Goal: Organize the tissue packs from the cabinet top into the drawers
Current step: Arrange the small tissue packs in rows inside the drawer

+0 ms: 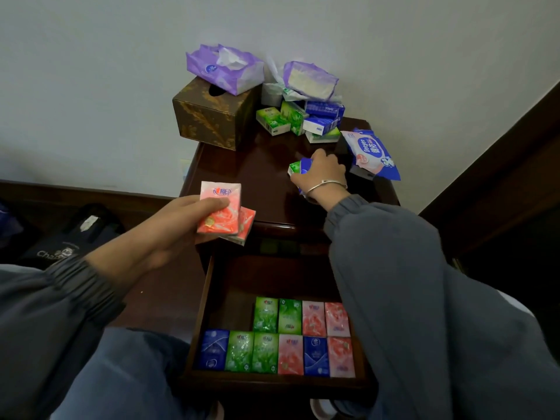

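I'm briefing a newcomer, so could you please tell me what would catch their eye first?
The open drawer at the bottom holds neat rows of green, pink and blue tissue packs. Above, the left hand holds two pink packs; the right hand grips green and blue packs on the cabinet top.

My left hand point(178, 225) holds two pink packs point(219, 209). My right hand point(322, 174) grips one green pack point(294, 168) and one blue pack point(305, 165). Below both hands, the drawer point(272, 381) has ten packs: four green, four pink, two blue. Beyond my right hand are two purple tissue bags point(224, 68), one brown tissue box point(212, 116), one wipes pack point(371, 153), and a pile of small packs point(303, 119) that I cannot count.
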